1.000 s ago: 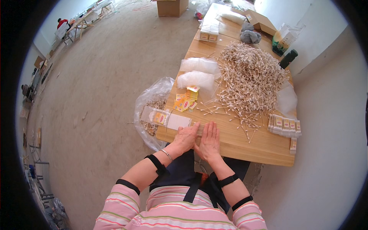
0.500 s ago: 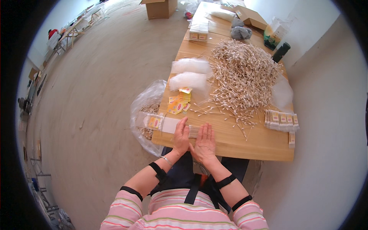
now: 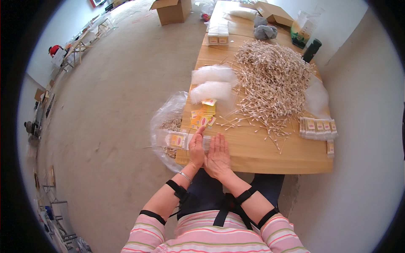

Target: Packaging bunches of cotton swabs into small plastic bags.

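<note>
Both my hands are flat and open at the near edge of the wooden table [image 3: 270, 158], gripping nothing. My left hand [image 3: 196, 147] presses down on a clear packet of cotton swabs [image 3: 179, 139], forefinger stretched toward the yellow labels [image 3: 201, 117]. My right hand [image 3: 218, 155] lies just beside it, palm down.

Under my left hand [image 3: 196, 147] lies a packet of cotton swabs [image 3: 181, 139] in clear, glossy plastic film with a paper-looking label. My right hand [image 3: 218, 155] lies beside it on the table [image 3: 270, 154], pale wood with a smooth, matt finish. Just ahead of my fingertips sit small yellow paper labels [image 3: 202, 117], slightly shiny. Further ahead, the heap of swabs [image 3: 272, 80] looks like pale wooden sticks with matt white cotton tips. To my left hangs a crinkled transparent plastic bag [image 3: 166, 122].
</note>
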`<state>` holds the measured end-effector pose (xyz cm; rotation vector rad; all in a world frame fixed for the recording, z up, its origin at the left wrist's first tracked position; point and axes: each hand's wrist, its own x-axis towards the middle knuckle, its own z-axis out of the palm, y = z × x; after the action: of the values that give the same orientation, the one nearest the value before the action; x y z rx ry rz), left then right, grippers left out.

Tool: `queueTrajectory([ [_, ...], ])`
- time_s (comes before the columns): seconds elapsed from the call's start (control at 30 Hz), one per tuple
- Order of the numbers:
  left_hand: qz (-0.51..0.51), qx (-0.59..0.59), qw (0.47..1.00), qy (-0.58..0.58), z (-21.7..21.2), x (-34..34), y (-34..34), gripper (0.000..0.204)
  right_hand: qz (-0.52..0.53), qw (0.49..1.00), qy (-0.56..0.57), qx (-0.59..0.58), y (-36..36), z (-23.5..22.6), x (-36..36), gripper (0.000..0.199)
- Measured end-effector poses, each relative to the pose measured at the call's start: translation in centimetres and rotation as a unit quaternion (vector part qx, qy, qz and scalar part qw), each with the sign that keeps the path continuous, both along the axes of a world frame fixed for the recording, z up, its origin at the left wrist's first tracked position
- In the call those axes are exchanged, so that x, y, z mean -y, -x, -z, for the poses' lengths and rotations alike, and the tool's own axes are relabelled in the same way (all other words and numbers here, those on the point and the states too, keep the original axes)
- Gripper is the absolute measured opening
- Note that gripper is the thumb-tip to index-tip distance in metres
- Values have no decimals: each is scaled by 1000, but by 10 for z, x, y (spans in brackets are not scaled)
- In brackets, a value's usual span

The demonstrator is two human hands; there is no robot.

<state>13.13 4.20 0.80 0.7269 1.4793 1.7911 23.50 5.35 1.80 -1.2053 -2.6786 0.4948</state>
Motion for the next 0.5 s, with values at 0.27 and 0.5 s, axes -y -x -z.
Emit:
queueTrajectory([
  [0.27, 5, -103, 992, 76, -5, 9, 28, 44, -12, 1000, -6, 19, 31, -1, 5, 79],
  [0.5, -34, -340, 937, 75, -23, 26, 69, 41, -6, 1000, -14, -16, 31, 6, 5, 85],
])
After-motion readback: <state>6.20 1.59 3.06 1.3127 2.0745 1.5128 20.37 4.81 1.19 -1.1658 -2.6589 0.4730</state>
